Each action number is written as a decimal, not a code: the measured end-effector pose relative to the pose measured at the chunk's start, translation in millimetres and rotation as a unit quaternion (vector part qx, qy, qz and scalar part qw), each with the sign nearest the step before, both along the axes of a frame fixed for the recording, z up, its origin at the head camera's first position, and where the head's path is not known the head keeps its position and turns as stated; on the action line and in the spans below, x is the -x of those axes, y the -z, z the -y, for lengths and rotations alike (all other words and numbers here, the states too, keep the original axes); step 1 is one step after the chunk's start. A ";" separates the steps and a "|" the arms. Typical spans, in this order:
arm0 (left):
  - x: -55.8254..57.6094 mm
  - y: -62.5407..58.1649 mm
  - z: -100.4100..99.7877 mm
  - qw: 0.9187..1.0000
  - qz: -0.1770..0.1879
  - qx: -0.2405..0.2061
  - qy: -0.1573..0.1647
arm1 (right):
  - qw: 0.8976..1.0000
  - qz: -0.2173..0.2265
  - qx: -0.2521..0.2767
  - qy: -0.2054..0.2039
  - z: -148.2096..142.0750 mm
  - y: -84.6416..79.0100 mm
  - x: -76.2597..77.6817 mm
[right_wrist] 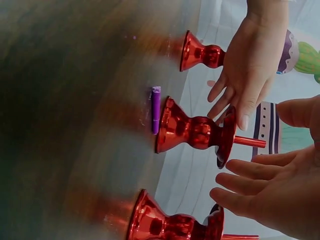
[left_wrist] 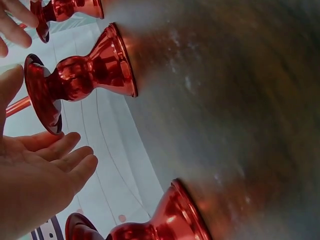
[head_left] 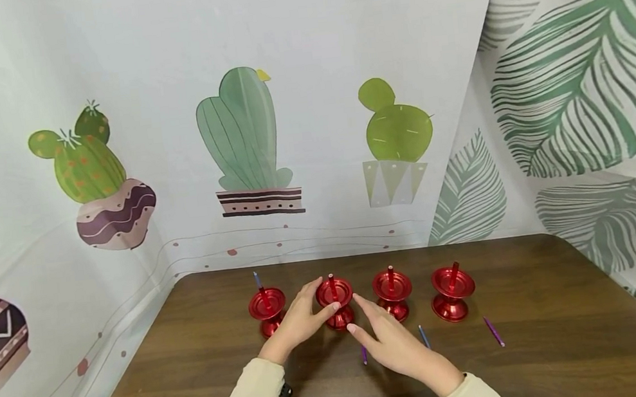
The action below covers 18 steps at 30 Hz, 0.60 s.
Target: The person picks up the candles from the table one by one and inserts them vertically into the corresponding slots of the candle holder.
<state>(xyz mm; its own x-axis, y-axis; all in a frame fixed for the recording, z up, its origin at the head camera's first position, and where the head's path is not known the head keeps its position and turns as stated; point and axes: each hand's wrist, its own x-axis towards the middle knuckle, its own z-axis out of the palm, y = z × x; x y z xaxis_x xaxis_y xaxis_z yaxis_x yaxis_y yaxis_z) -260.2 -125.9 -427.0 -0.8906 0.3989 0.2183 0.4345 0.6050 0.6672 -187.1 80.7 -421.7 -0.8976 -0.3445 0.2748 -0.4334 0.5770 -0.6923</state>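
Observation:
Four red metallic candle holders stand in a row, each with a thin red tube rising from its dish. Around the second candle holder from the left [head_left: 340, 318], both hands are spread. My left hand [head_left: 302, 320] is at its left side, fingers extended and thumb reaching across the front of the dish. On the other side is my right hand [head_left: 394, 342], fingers relaxed, their tips close to the rim in the right wrist view. Neither hand grips anything. A purple candle [right_wrist: 156, 110] lies at this holder's base, partly hidden by my right hand in the head view.
The leftmost holder [head_left: 268, 304] carries a thin blue candle [head_left: 257, 279] in its tube. Two more holders, the third [head_left: 392, 286] and the rightmost [head_left: 453, 284], stand to the right. A blue candle [head_left: 423, 336] and another purple candle [head_left: 494, 332] lie on the brown table [head_left: 564, 328].

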 end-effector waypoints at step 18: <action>2.2 2.4 0.9 1.000 -0.007 -0.008 -0.001 | 1.000 0.003 -0.018 -0.006 -2.5 6.2 1.4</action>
<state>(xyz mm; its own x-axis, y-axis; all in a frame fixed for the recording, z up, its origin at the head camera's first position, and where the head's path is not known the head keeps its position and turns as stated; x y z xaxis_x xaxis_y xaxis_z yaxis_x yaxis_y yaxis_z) -262.4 -126.8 -429.4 -0.8885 0.3930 0.2368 0.4422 0.5957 0.6705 -188.5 83.2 -427.9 -0.8955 -0.3640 0.2562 -0.4355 0.5968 -0.6739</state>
